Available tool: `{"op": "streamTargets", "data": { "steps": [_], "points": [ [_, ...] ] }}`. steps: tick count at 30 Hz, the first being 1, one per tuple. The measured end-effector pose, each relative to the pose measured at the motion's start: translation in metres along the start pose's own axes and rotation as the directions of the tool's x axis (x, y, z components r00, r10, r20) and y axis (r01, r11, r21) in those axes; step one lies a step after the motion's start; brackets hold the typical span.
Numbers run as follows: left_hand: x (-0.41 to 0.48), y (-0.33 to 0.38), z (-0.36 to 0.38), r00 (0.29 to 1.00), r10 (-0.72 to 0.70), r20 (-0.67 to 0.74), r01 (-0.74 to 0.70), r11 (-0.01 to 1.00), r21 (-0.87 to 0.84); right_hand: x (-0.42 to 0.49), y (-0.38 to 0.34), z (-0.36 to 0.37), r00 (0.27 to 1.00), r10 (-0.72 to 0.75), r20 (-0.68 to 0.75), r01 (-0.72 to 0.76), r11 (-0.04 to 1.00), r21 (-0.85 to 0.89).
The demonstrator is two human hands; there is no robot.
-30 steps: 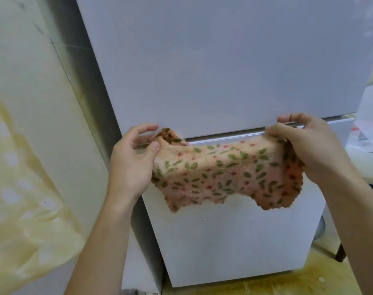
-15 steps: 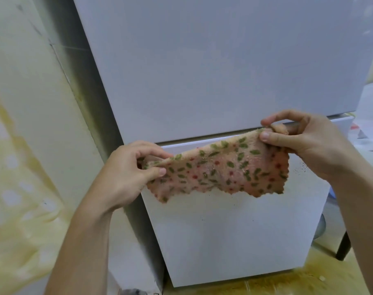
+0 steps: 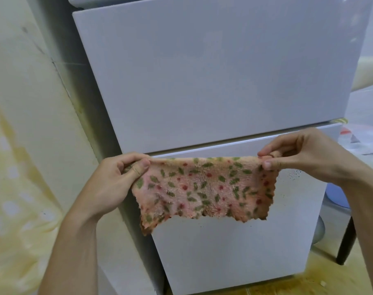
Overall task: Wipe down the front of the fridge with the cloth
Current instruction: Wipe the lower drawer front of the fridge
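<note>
A pink cloth point(image 3: 204, 188) (green leaves, red dots) hangs stretched in front of the lower door point(image 3: 230, 248) of a white fridge point(image 3: 202, 81), just below the seam between the two doors. The left hand point(image 3: 115, 184) pinches its upper left corner; the right hand point(image 3: 300, 154) pinches the upper right. Small dark specks point(image 3: 294, 174) mark the door beside the cloth.

Cloth point(image 3: 202, 188) between hands, before fridge point(image 3: 202, 81); wall point(image 3: 27, 103) left.

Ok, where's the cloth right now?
In the head view, centre-low: the cloth hangs stretched between the left hand and right hand, before the fridge's lower door.
</note>
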State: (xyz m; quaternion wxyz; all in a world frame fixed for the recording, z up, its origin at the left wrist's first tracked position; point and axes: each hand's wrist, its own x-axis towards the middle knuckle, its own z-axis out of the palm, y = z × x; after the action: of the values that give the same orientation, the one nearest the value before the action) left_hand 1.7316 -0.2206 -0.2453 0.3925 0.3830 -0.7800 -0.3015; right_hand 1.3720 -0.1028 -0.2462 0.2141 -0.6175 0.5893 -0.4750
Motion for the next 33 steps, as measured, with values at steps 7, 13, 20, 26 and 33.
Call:
{"op": "streamTargets", "data": {
  "steps": [7,13,20,26,33],
  "points": [
    [0.0,-0.008,-0.002,0.993,0.0,0.117,0.003,1.0,-0.029,0.008,0.008,0.007,0.99,-0.098,-0.098,0.074,0.971,-0.225],
    [0.001,-0.013,0.002,0.936,-0.135,0.325,0.169,0.982,-0.081,0.011,-0.008,0.035,0.99,0.052,-0.133,0.003,0.924,0.383],
    [0.005,0.003,0.048,0.677,-0.211,0.705,0.172,0.977,0.128,0.018,-0.02,0.072,0.969,0.017,-0.247,0.078,0.927,0.367],
    [0.009,-0.006,0.079,0.73,-0.012,0.683,0.151,0.978,-0.143,0.019,-0.021,0.08,0.917,-0.056,-0.394,0.164,0.955,0.246],
    [0.008,0.012,0.102,0.836,-0.035,0.548,0.238,0.923,-0.303,0.026,-0.011,0.087,0.901,-0.147,-0.408,0.16,0.987,-0.003]
  ]
}}
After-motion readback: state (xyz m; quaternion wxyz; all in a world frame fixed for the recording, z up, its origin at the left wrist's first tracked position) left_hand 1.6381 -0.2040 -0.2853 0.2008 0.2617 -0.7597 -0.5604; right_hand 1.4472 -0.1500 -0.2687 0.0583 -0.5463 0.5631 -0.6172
